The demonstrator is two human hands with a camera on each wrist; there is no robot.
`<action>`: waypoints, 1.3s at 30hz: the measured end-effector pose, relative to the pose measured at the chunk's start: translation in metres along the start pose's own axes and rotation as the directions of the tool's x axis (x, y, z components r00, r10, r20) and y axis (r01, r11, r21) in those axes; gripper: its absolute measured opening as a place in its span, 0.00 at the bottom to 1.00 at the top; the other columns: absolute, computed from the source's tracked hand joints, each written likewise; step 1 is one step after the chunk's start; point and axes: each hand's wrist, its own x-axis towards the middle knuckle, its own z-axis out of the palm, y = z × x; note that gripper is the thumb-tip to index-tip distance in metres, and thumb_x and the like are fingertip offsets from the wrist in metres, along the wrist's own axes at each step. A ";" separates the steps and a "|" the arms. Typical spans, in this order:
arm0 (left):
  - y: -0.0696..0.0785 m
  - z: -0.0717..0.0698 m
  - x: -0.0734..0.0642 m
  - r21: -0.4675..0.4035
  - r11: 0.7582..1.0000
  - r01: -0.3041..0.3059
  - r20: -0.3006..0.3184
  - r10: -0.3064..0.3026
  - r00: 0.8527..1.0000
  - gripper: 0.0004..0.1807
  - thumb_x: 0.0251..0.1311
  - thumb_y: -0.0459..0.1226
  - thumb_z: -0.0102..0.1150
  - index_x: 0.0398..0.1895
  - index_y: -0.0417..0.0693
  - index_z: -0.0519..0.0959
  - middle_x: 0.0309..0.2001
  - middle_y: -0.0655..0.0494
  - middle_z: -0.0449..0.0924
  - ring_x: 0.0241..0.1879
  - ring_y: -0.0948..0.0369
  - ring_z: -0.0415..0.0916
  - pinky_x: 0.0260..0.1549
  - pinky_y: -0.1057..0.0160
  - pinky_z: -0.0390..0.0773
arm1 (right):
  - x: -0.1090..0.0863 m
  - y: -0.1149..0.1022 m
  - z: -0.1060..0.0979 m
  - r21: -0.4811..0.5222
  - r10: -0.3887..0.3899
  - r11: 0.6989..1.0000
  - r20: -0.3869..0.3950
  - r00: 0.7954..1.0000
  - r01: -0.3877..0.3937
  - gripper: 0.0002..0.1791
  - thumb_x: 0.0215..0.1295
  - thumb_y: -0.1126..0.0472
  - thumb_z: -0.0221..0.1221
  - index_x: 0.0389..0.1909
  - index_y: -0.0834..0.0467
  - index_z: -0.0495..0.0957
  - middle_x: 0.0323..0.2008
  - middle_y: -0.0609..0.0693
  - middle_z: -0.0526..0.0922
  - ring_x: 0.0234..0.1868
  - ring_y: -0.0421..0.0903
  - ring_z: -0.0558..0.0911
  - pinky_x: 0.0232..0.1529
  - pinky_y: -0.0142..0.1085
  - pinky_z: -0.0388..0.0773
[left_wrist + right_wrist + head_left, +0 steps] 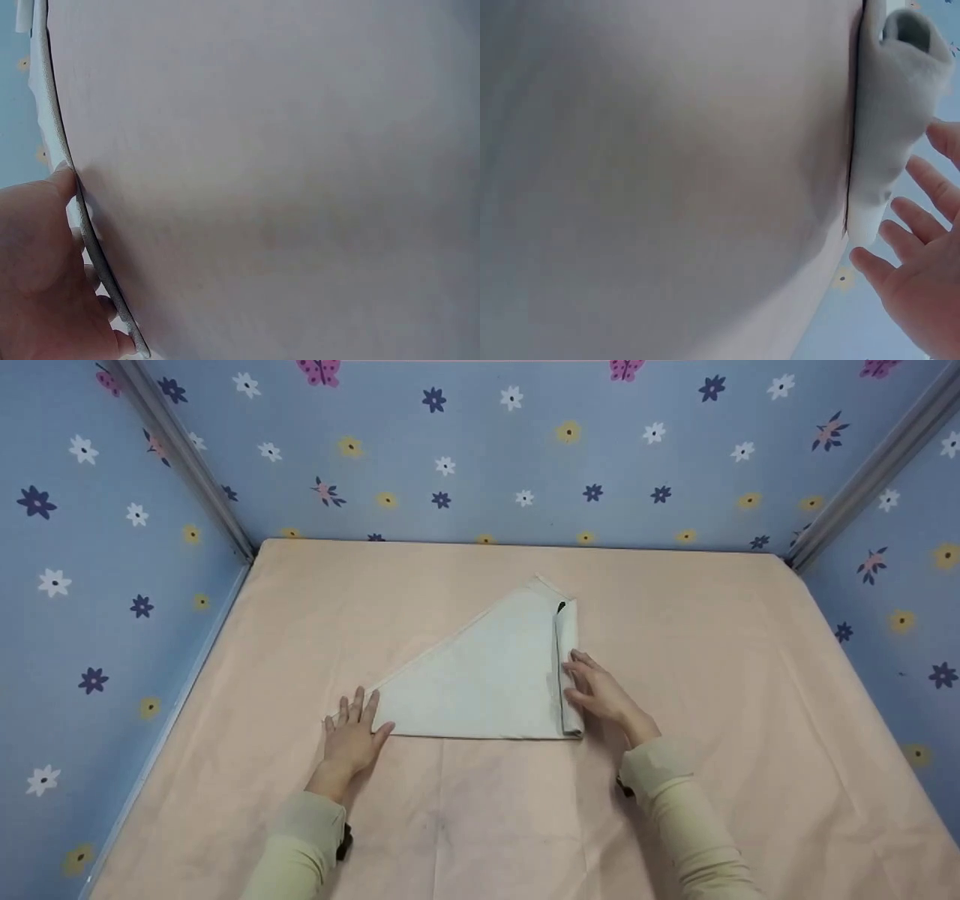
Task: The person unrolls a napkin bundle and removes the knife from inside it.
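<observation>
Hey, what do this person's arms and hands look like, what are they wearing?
The left sleeve and right sleeve are long and pale yellow-green, with wide, greyer cuffs. A small black item peeks out by each cuff, too hidden to identify. The left hand and right hand are bare, with no gloves or rings showing.

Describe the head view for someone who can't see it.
A person's left hand rests spread on the pointed end of a pale cloth; the right hand touches its folded-over edge. The tabletop is peach, the wall blue and flowered.
</observation>
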 end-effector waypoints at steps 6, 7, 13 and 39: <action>0.000 0.001 -0.001 -0.004 1.000 0.004 0.006 -0.004 1.000 0.36 0.65 0.54 0.34 0.68 0.43 0.44 0.68 0.40 0.35 0.65 0.40 0.31 0.56 0.35 0.36 | 0.005 -0.005 0.009 -0.032 0.023 0.999 0.005 1.000 -0.023 0.26 0.60 0.61 0.56 0.58 0.64 0.65 0.65 0.61 0.52 0.66 0.56 0.48 0.63 0.47 0.49; 0.000 0.001 -0.001 -0.004 1.000 0.005 0.008 -0.005 1.000 0.36 0.65 0.54 0.34 0.68 0.43 0.44 0.68 0.40 0.35 0.65 0.40 0.31 0.56 0.35 0.36 | 0.005 -0.006 0.010 -0.035 0.030 0.999 0.008 1.000 -0.029 0.26 0.60 0.61 0.57 0.58 0.63 0.65 0.66 0.60 0.52 0.66 0.56 0.47 0.63 0.47 0.49; 0.000 0.001 -0.002 -0.028 1.000 -0.011 -0.004 0.010 1.000 0.36 0.65 0.54 0.35 0.68 0.42 0.45 0.68 0.39 0.35 0.65 0.39 0.31 0.56 0.35 0.36 | 0.009 -0.008 0.014 -0.067 0.057 0.996 0.029 0.998 -0.055 0.27 0.59 0.58 0.57 0.58 0.62 0.65 0.66 0.59 0.49 0.67 0.55 0.44 0.63 0.48 0.47; 0.001 -0.001 -0.001 -0.020 1.000 -0.010 -0.004 0.010 1.000 0.36 0.65 0.53 0.36 0.68 0.42 0.45 0.68 0.39 0.35 0.64 0.39 0.31 0.55 0.34 0.36 | 0.007 -0.009 0.013 -0.258 0.117 0.962 0.092 0.989 -0.090 0.32 0.58 0.52 0.58 0.61 0.60 0.63 0.68 0.57 0.45 0.67 0.56 0.43 0.60 0.57 0.45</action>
